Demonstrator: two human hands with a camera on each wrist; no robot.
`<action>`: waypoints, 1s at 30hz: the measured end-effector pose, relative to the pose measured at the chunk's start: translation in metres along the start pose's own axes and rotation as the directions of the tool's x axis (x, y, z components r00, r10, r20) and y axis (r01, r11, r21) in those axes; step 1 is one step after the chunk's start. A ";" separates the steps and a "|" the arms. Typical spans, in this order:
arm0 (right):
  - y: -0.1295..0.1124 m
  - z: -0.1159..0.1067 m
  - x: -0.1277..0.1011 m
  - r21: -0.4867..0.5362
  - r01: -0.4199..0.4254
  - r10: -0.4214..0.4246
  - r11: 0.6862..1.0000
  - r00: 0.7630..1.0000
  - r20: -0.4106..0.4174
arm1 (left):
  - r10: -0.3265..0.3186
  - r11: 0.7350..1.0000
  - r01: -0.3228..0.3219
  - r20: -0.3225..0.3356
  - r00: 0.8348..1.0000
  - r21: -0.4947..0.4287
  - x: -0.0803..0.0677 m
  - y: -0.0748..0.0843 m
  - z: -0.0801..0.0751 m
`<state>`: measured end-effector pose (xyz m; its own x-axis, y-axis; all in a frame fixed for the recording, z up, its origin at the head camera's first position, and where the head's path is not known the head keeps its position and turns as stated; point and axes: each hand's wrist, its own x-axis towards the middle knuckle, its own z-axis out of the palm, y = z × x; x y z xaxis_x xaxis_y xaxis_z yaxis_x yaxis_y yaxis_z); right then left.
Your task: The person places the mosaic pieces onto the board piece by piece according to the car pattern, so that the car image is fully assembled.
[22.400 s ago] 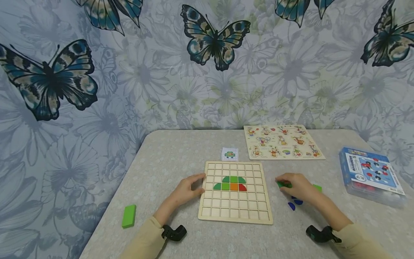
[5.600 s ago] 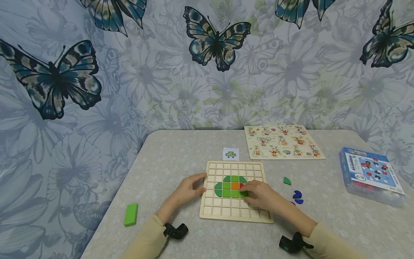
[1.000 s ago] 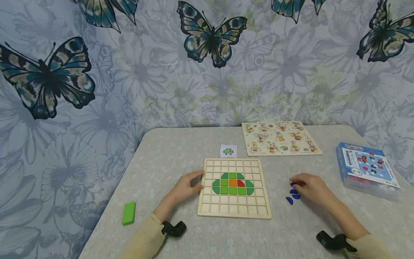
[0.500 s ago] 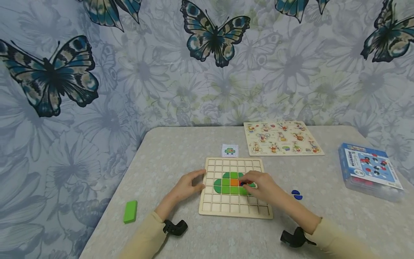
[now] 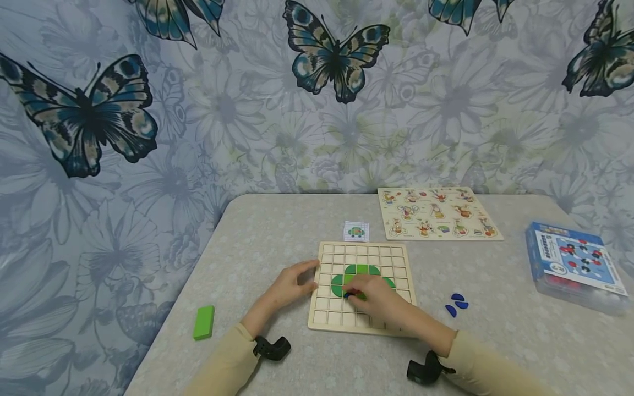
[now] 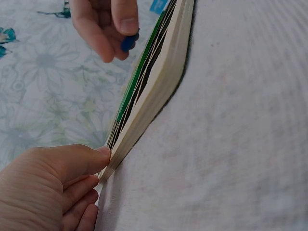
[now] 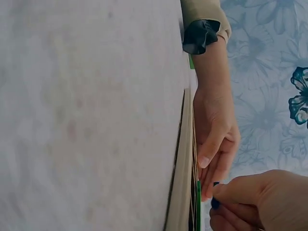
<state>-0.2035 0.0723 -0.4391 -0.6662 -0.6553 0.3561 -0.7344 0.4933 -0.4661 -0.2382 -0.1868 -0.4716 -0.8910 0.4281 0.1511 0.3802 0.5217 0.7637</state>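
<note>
Two hands: both at the square pale wooden grid board [image 5: 364, 319] on the grey speckled table [image 5: 277, 231].
Right hand [image 5: 376, 300]: pinches a small dark-blue plastic piece [image 5: 348, 295] betw. thumb and fingertips, low over the lower-left edge of the green, orange and red tile picture [image 5: 361, 270].
Left hand [image 5: 292, 286]: fingers straight, pressed against the board's edge nearest it, thumb on the rim; grasps nothing, just steadies.
Blue piece, where: at the right fingertips, above the board; whether it touches the board I cannot tell.
Doing it well (my view): keep the left hand braced so the board can't slide; bring the piece down flat, square to one cell, w/o nudging the green tiles beside it; let go only once seated.
Head cam shows, wrist cams don't: whole layout, i.e. two more blue pieces [image 5: 457, 304] on the table out past the right hand, green rectangular block [image 5: 203, 322] outside the left forearm, small pattern card [image 5: 356, 231] beyond the board.
Left wrist cam adds: board edge-on, left fingers [image 6: 79, 161] on its rim, blue piece [image 6: 128, 42] clearly pinched.
Right wrist cam adds: left fingers [image 7: 211, 159] lying straight along the board; the blue piece [image 7: 214, 202] barely shows.
</note>
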 end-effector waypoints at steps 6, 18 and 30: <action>0.002 0.007 -0.004 -0.032 0.030 -0.028 0.999 0.999 0.039 | -0.019 1.000 0.019 -0.001 1.000 0.023 0.000 0.000 0.002; 0.001 0.010 -0.003 -0.036 0.038 -0.037 0.999 0.999 0.019 | -0.012 0.999 0.012 -0.001 1.000 0.031 0.001 0.000 0.001; 0.023 -0.047 -0.028 0.025 -0.067 0.067 0.997 0.998 -0.021 | 0.003 0.999 -0.003 -0.014 1.000 0.041 0.000 -0.001 0.000</action>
<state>-0.2075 0.1292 -0.4214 -0.7165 -0.6085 0.3410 -0.6849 0.5211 -0.5092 -0.2389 -0.1874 -0.4727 -0.8931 0.4192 0.1628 0.3926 0.5499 0.7372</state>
